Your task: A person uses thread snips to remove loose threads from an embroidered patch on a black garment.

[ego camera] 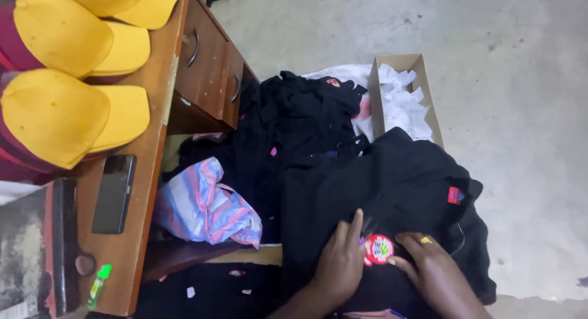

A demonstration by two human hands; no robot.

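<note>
Round red badge (379,250) with a green middle sits low center on the black garment (392,184), left hand (340,262) and right hand (432,267) flat beside it, fingers loosely spread, gripping nothing.

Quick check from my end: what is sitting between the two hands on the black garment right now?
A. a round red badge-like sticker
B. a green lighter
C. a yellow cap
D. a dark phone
A: a round red sticker lies on the black garment, with the left hand and the right hand resting flat on either side of it.
</note>
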